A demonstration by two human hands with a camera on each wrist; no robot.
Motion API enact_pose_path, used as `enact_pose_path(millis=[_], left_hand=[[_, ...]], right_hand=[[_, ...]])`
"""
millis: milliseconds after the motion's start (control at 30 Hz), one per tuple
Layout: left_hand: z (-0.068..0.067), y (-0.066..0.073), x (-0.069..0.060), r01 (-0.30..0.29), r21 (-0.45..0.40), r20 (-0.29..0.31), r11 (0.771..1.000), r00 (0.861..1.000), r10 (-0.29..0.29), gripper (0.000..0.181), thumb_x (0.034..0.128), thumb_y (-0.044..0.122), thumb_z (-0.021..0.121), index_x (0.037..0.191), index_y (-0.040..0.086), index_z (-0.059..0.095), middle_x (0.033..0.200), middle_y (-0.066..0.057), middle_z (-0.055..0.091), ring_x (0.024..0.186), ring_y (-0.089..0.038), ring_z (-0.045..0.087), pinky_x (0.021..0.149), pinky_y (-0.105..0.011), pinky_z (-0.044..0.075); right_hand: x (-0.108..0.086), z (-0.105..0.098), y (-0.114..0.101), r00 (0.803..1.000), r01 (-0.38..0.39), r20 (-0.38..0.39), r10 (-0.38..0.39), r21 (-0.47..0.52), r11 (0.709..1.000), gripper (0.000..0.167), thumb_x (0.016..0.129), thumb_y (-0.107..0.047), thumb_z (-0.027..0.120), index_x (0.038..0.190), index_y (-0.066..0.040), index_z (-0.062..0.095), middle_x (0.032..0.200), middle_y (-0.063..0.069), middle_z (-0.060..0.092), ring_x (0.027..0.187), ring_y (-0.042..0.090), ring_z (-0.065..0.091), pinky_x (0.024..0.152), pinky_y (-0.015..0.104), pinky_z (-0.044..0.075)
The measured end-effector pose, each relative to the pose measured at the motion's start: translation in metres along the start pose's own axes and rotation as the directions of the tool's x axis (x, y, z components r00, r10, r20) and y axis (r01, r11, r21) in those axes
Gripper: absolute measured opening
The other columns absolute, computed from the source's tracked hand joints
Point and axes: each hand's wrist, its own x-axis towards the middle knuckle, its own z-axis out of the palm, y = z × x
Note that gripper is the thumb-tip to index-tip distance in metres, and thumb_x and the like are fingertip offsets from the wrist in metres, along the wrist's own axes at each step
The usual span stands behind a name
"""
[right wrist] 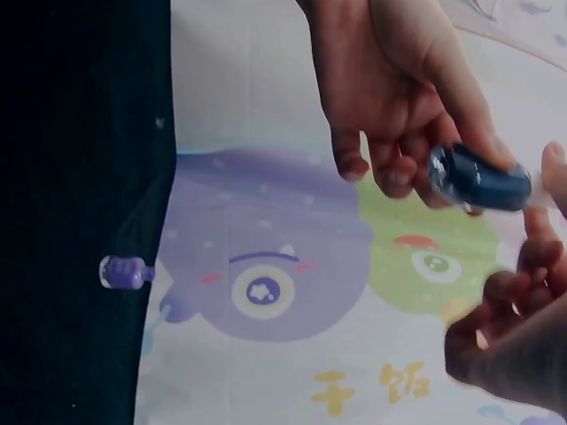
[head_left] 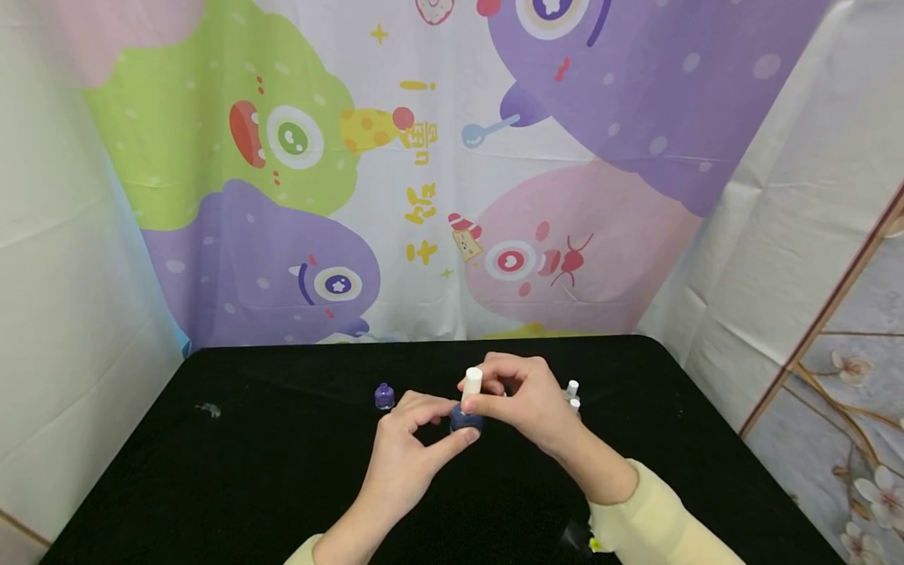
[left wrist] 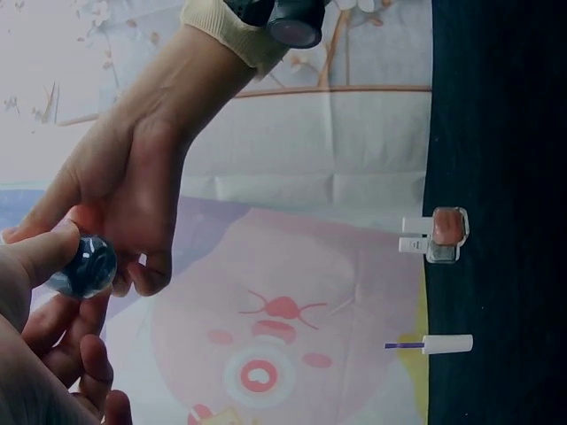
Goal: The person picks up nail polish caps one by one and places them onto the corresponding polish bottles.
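A bottle of dark blue nail polish (head_left: 466,418) is pinched between the thumb and fingers of my left hand (head_left: 408,439). Its white cap (head_left: 472,382) points up, and my right hand (head_left: 533,400) grips it with thumb and fingertips. Cap and bottle meet; whether the cap is screwed on, I cannot tell. In the left wrist view the round base of the blue bottle (left wrist: 89,266) shows between the hands. Side-on in the right wrist view, the bottle (right wrist: 483,180) has fingers at both ends.
A purple polish bottle (head_left: 384,396) stands capless left of the hands. Right of them are two white-capped bottles (left wrist: 447,232), partly hidden in the head view. A white cap with a purple brush (left wrist: 447,343) lies nearby. The black tabletop (head_left: 282,471) ends at a patterned curtain (head_left: 424,298).
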Motion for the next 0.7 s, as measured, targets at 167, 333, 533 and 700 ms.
enact_pose_path(millis=[167,333,533,700], left_hand=[[-0.003,0.0,0.0,0.029,-0.01,0.043,1.0,0.999,-0.029,0.021,0.0739,0.029,0.08,0.093,0.029,0.071,0.09,0.016,0.066,0.088,-0.016,0.056,0.078,-0.027,0.044],[-0.003,0.0,0.0,-0.003,-0.028,0.094,1.0,0.996,0.006,0.018,0.0756,0.029,0.079,0.091,0.025,0.071,0.092,0.015,0.068,0.09,-0.018,0.056,0.078,-0.027,0.044],[-0.004,0.0,-0.001,-0.021,-0.026,0.12,0.999,0.993,0.024,0.017,0.0754,0.029,0.079,0.091,0.023,0.072,0.092,0.015,0.068,0.088,-0.015,0.055,0.077,-0.027,0.045],[-0.004,-0.001,-0.001,-0.032,-0.038,0.11,0.999,0.993,0.036,0.018,0.0749,0.029,0.079,0.09,0.022,0.072,0.091,0.014,0.068,0.089,-0.02,0.057,0.077,-0.027,0.045]], right_hand=[[0.003,-0.009,0.004,0.986,-0.002,0.167,-0.007,0.056,0.998,0.026,0.09,-0.011,0.063,0.112,0.002,0.064,0.078,0.001,0.042,0.073,0.011,0.04,0.063,0.024,0.039],[0.006,-0.016,0.008,0.933,0.006,0.354,-0.056,0.139,0.99,0.034,0.096,-0.013,0.052,0.121,0.01,0.055,0.088,0.004,0.049,0.083,0.014,0.048,0.074,0.029,0.047],[0.007,-0.018,0.01,0.909,0.008,0.408,-0.082,0.18,0.984,0.031,0.096,-0.012,0.052,0.111,0.015,0.055,0.104,0.01,0.051,0.098,0.019,0.049,0.082,0.031,0.047],[0.007,-0.019,0.012,0.921,0.066,0.374,-0.111,0.131,0.989,0.02,0.095,-0.008,0.054,0.106,0.007,0.061,0.109,0.012,0.058,0.098,0.02,0.054,0.082,0.033,0.05]])
